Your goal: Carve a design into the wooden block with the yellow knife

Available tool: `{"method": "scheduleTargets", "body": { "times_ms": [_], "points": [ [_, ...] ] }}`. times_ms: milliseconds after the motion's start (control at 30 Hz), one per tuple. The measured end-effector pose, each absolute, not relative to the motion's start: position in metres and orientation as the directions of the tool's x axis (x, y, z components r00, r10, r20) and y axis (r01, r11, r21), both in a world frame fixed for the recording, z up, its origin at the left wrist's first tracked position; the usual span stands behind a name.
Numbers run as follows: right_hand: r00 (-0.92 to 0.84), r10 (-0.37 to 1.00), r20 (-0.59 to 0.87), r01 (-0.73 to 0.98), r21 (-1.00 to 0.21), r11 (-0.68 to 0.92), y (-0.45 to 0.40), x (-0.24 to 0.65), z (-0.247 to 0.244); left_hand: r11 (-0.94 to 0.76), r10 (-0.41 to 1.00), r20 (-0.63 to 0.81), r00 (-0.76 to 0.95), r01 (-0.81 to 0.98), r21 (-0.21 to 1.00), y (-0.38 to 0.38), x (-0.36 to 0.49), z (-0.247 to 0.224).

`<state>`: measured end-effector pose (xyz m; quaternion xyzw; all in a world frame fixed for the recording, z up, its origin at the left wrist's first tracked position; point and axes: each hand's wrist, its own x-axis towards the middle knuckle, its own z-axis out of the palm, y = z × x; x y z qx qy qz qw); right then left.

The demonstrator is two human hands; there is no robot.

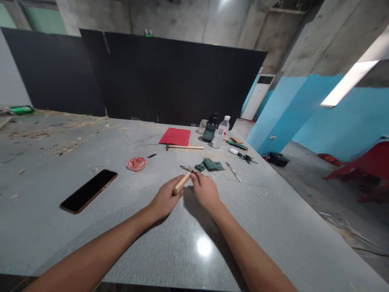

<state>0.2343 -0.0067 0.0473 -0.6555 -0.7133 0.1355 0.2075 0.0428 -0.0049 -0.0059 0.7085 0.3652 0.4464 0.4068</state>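
Note:
Near the middle of the grey table, my left hand (165,198) is closed round a pale wooden stick (181,183), whose blunt end points toward me. My right hand (206,190) is closed at the stick's far end, thumb and fingers pinched together. A thin dark-tipped tool (184,168) shows just beyond the fingertips; whether the right hand grips it is too small to tell. Behind the right hand lies a crumpled dark green cloth (212,164). A slim pen-like tool (233,172) rests to its right. Left of the hands is a round piece with a red carved pattern (137,164).
On the table (146,251) lie a phone (89,190), a red sheet (175,136), a hammer (186,147), a small dark blade (152,155) and a white case (233,151). A dark bottle (210,129) and clear bottle (221,133) stand at the back. Shavings are scattered around.

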Motion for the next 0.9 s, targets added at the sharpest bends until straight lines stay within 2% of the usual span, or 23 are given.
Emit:
{"method": "scheduleTargets", "body": {
  "times_ms": [100, 167, 400, 733, 900],
  "points": [
    [0.042, 0.986, 0.162, 0.882, -0.47, 0.04, 0.006, 0.263, 0.048, -0.418, 0.869, 0.338, 0.362, 0.171, 0.892, -0.014, 0.045, -0.003],
    [0.047, 0.981, 0.188, 0.878, -0.477, 0.049, 0.009, 0.273, 0.045, -0.422, 0.863, 0.337, 0.375, 0.17, 0.891, -0.017, 0.046, -0.001],
    [-0.114, 0.973, 0.201, 0.838, -0.507, 0.203, -0.004, 0.249, 0.023, -0.413, 0.855, 0.33, 0.399, 0.142, 0.899, -0.014, 0.046, 0.001],
    [-0.165, 0.96, 0.224, 0.811, -0.524, 0.262, -0.003, 0.25, 0.023, -0.399, 0.872, 0.341, 0.35, 0.107, 0.911, -0.014, 0.048, -0.002],
    [-0.272, 0.944, 0.186, 0.778, -0.536, 0.329, -0.012, 0.239, 0.028, -0.389, 0.889, 0.341, 0.305, 0.112, 0.914, -0.008, 0.046, -0.011]
  ]
}}
